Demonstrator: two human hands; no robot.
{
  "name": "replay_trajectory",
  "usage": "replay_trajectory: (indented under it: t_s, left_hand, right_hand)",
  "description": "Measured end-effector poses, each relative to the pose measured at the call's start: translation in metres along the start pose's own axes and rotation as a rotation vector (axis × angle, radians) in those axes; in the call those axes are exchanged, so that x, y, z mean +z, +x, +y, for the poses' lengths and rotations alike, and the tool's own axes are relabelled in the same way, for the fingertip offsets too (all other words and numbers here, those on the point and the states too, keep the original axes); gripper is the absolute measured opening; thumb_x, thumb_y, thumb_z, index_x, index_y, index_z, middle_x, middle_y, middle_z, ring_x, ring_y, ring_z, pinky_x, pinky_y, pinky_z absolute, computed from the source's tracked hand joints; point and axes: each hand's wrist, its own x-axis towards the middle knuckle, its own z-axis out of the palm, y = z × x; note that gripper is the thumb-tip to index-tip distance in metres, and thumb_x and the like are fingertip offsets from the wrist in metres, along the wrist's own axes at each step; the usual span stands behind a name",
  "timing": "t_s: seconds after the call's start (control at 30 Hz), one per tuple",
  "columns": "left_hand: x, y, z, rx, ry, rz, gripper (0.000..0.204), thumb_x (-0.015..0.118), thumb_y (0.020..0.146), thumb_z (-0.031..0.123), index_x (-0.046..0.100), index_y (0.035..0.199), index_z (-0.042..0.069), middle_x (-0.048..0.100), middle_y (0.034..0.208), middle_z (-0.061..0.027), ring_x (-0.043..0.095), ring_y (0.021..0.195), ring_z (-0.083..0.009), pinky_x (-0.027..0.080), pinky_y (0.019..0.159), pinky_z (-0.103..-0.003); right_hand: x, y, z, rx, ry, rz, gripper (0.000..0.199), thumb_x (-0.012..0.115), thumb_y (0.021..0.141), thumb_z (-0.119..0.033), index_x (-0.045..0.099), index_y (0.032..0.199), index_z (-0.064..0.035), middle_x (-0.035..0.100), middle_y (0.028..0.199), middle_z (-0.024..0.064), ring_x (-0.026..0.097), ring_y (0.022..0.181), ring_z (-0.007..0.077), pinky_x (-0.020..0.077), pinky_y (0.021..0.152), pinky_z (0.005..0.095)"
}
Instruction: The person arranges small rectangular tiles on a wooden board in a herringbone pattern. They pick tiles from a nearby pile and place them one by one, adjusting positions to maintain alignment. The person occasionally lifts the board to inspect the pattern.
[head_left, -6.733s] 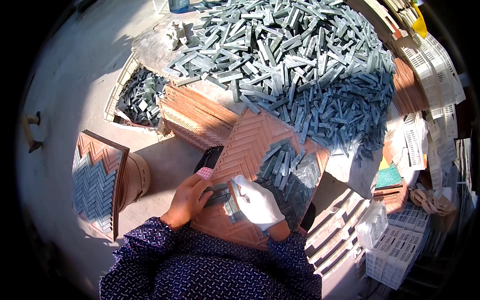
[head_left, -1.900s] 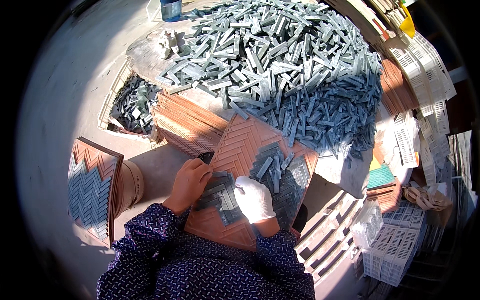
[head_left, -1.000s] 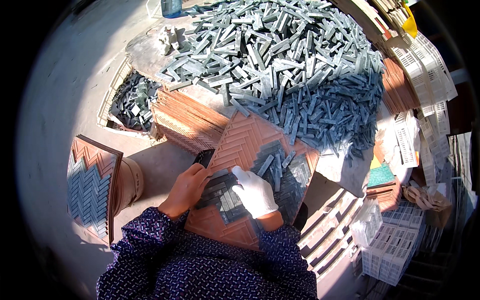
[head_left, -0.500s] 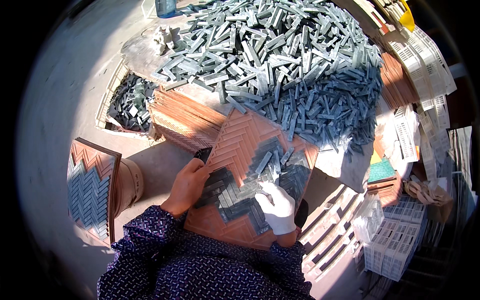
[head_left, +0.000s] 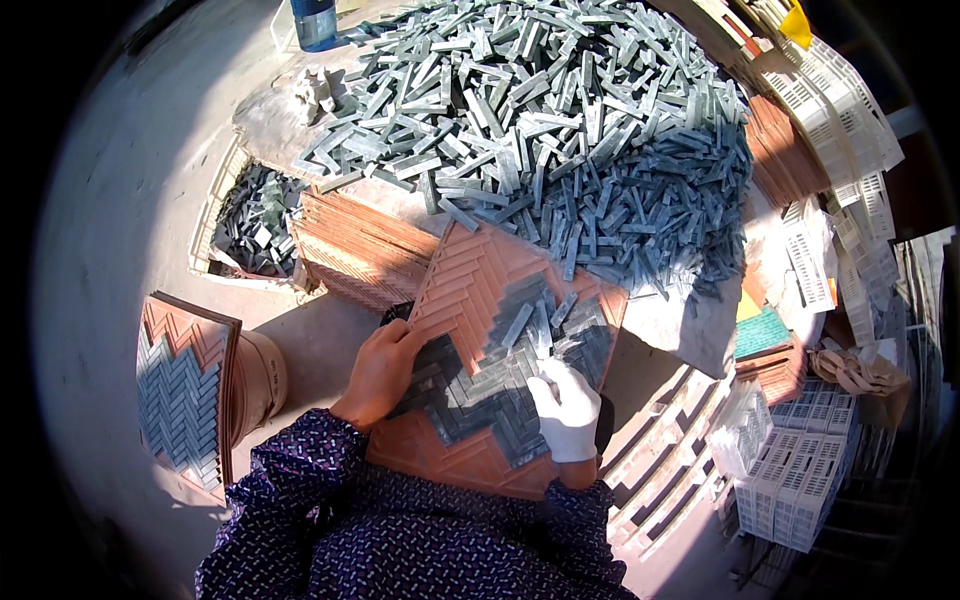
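Observation:
An orange mould tray (head_left: pixel 447 287) with herringbone slots lies tilted before me. Dark grey stone strips (head_left: pixel 478 396) fill a zigzag band across it. Several loose pale strips (head_left: pixel 518 325) rest on top of that band. My left hand (head_left: pixel 380 372), bare, is closed on the tray's left edge, beside a small dark object partly hidden behind it. My right hand (head_left: pixel 566 412), in a white glove, is over the right part of the band with its fingers curled together near the loose strips. Whatever its fingertips pinch is too small to make out.
A large heap of grey stone strips (head_left: pixel 560 120) covers the table beyond. Left of it are stacked orange trays (head_left: pixel 365 245) and a crate of dark pieces (head_left: pixel 213 215). A filled tray (head_left: pixel 180 385) leans by a bucket (head_left: pixel 262 375). White crates (head_left: pixel 795 480) stand at right.
My right hand has shifted slightly right and up over the tray, its fingers turned a little. My left hand keeps its hold on the edge. The whole view has shifted slightly.

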Motion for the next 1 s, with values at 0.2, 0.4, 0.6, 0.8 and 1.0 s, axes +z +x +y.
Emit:
replay_trajectory:
  t_s: [0.2, 0.4, 0.6, 0.8, 1.0]
  left_hand:
    - [0.015, 0.033, 0.052, 0.125, -0.158, 0.017, 0.021, 0.060, 0.078, 0.008, 0.055, 0.098, 0.003, 0.053, 0.089, -0.0129, 0.056, 0.085, -0.0338, 0.047, 0.071, -0.041]
    - [0.070, 0.061, 0.074, 0.106, -0.060, 0.009, 0.033, 0.071, 0.072, 0.016, 0.050, 0.095, 0.002, 0.056, 0.087, -0.0153, 0.058, 0.082, -0.0366, 0.047, 0.067, -0.044]
    - [0.071, 0.060, 0.052, -0.036, -0.056, -0.042, 0.023, 0.062, 0.076, 0.008, 0.050, 0.095, 0.003, 0.057, 0.086, -0.0163, 0.058, 0.084, -0.0362, 0.047, 0.071, -0.044]
    - [0.064, 0.055, 0.039, 0.018, -0.161, 0.076, 0.016, 0.056, 0.080, 0.008, 0.054, 0.093, 0.000, 0.060, 0.084, -0.0179, 0.059, 0.080, -0.0359, 0.048, 0.070, -0.044]
    - [-0.006, 0.053, 0.017, -0.229, -0.330, -0.037, 0.015, 0.059, 0.078, 0.008, 0.061, 0.088, -0.002, 0.063, 0.079, -0.0172, 0.062, 0.074, -0.0326, 0.049, 0.068, -0.038]
  right_hand:
    - [0.010, 0.017, 0.020, -0.061, -0.175, 0.188, 0.026, 0.072, 0.075, -0.013, 0.061, 0.097, -0.0043, 0.062, 0.086, 0.0111, 0.063, 0.075, 0.0275, 0.0506, 0.067, 0.0349]
    - [0.027, 0.035, 0.053, -0.118, -0.179, 0.242, 0.029, 0.072, 0.074, -0.010, 0.061, 0.099, -0.0050, 0.062, 0.083, 0.0087, 0.064, 0.074, 0.0229, 0.0505, 0.063, 0.0333]
    - [0.024, 0.032, 0.040, 0.319, 0.496, 0.133, 0.020, 0.064, 0.081, 0.000, 0.062, 0.100, -0.0004, 0.064, 0.079, 0.0058, 0.057, 0.060, 0.0087, 0.0463, 0.054, 0.0244]
    - [0.032, 0.022, 0.019, 0.361, 0.676, 0.104, 0.016, 0.062, 0.083, 0.001, 0.062, 0.099, 0.0002, 0.061, 0.078, 0.0037, 0.054, 0.061, 0.0061, 0.0433, 0.053, 0.0199]
    - [0.051, 0.013, 0.012, 0.271, 0.545, -0.021, 0.015, 0.061, 0.084, 0.001, 0.063, 0.099, 0.0021, 0.062, 0.082, 0.0048, 0.058, 0.065, 0.0087, 0.0490, 0.057, 0.0216]
